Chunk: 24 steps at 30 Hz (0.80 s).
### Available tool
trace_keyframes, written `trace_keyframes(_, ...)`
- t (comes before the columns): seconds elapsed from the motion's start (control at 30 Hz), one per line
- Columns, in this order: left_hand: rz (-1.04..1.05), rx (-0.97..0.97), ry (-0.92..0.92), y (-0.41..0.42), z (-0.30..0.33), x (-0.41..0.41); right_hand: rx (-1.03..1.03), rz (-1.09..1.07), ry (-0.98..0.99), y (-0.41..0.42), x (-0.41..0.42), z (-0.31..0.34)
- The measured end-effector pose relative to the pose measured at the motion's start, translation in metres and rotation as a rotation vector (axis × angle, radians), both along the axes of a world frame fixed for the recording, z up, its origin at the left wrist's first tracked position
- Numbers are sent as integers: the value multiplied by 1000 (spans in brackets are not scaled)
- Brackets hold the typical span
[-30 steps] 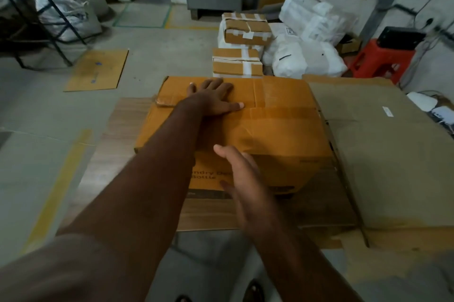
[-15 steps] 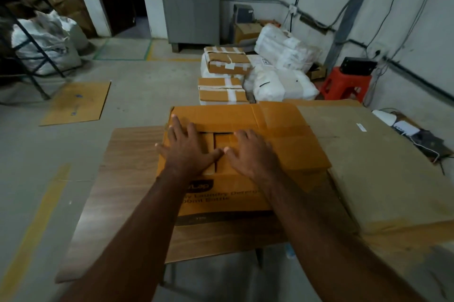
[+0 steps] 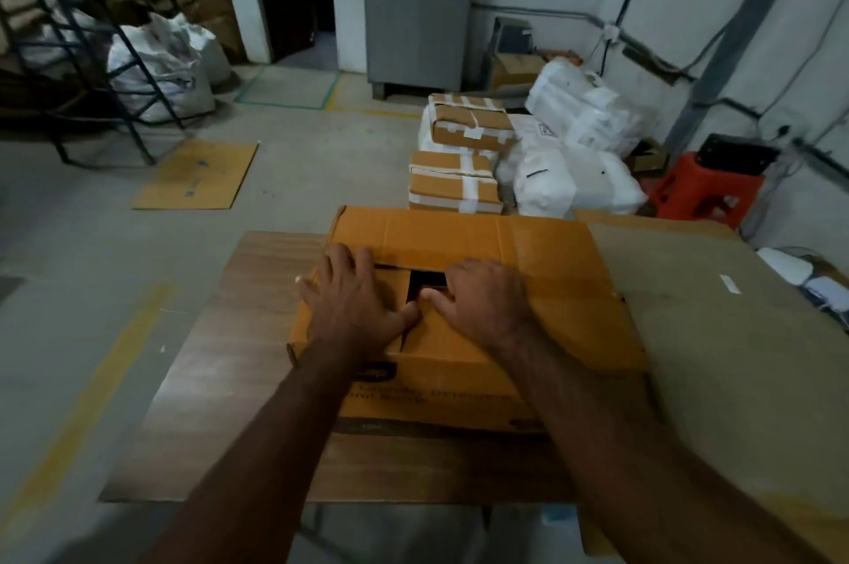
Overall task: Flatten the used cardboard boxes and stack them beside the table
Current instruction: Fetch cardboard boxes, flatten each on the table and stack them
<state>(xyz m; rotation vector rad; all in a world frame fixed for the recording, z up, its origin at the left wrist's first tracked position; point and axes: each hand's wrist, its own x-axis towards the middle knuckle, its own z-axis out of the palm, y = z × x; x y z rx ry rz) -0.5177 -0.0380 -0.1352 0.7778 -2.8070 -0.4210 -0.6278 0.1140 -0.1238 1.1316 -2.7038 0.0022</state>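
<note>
The left hand [image 3: 356, 304] lies flat on top of the orange cardboard box [image 3: 569, 311], fingers spread and straight, pressing on the near-left flap. The right hand [image 3: 482, 299] rests just beside it on the same top; its fingers bend over the edge of a flap at a dark gap in the middle of the box top, and whether they actually grasp that edge cannot be told. The thumbs nearly meet between the two hands. The box stands upright on the wooden table [image 3: 220, 380], at its middle and far side, with dark blurred print on its near face and its far flap lying out flat.

Touching the box on the right, a large dull-brown sheet of flattened cardboard [image 3: 735, 361] covers that end of the table and overhangs it. On the floor beyond the table stand two taped brown parcels [image 3: 455, 182], one higher behind the other, next to white wrapped bundles [image 3: 579, 182] and a red plastic stool [image 3: 707, 187]. Farther left, a flat piece of cardboard [image 3: 197, 175] lies on the concrete floor, near a dark metal rack [image 3: 92, 58] and a white sack [image 3: 156, 67]. A grey metal cabinet [image 3: 416, 3] stands against the back wall.
</note>
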Motion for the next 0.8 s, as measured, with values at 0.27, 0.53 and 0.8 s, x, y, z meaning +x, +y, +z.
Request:
trace_keyframes(0.27, 58, -17, -14, 3, 3, 0, -133, 249, 249, -23, -62, -15)
trace_keyframes(0.53, 297, -100, -186, 13, 16, -23, -392, 134, 260, -29, -72, -11)
trace_keyframes(0.8, 352, -261, -512, 41, 40, -95, -494, 144, 183, -26, -75, -9)
